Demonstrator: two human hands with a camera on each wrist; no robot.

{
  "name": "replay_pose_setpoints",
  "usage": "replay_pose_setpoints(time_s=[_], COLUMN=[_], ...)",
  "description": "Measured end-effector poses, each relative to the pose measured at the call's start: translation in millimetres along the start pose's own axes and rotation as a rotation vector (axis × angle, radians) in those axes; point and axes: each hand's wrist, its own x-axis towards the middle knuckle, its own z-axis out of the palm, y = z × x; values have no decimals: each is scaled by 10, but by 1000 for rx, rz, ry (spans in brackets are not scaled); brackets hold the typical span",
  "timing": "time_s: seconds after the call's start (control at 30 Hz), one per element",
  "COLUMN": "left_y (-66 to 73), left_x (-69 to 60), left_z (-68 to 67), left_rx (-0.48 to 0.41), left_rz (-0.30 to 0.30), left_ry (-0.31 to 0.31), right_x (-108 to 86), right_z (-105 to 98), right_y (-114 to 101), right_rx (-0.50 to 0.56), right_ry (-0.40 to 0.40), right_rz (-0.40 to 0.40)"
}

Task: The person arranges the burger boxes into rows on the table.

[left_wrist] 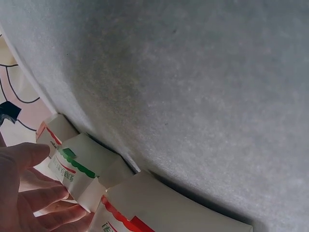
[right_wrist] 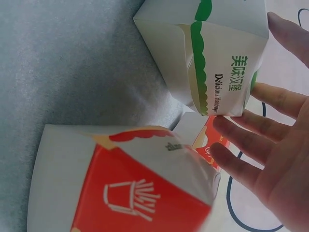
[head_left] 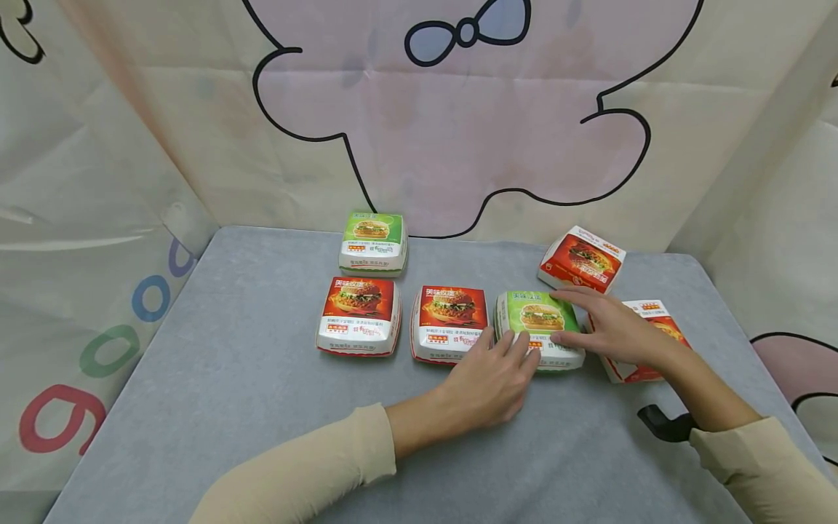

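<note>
A green-topped hamburger box (head_left: 540, 316) lies between my two hands, at the right end of a row. My left hand (head_left: 492, 378) reaches over its front left corner, fingers extended, and also overlaps the right edge of the neighbouring red-topped hamburger box (head_left: 452, 309). From the right, my right hand (head_left: 615, 331) touches the green box with spread, nearly straight fingers. The right wrist view shows those fingers (right_wrist: 280, 99) along the edge of the green box (right_wrist: 227, 58). In the left wrist view, the left thumb (left_wrist: 34, 154) is near the green box (left_wrist: 79, 166).
Another red-topped box (head_left: 358, 316) stands at the row's left, with a second green-topped box (head_left: 373, 244) behind it. Two red-and-white boxes sit askew at the right, one farther back (head_left: 583, 258) and one partly under my right forearm (head_left: 631, 371). Grey cloth (head_left: 229, 364) covers the table.
</note>
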Motion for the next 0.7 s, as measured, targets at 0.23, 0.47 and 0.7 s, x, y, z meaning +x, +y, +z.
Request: replay_pose_setpoints(time_s=[0.23,0.47,0.7], left_y=[-5,-13,-10], left_x=[-9,-11,-1], left_z=[-2,14,5], left_rx=[29,25,-2], left_rz=[-4,-11,1], left_ry=[51,62,28], right_x=[3,2,3], right_z=[0,1,-14], right_y=[5,3,-14], right_rx=[28,34,19], right_ry=[2,8,4], right_rz=[-38,-30,-24])
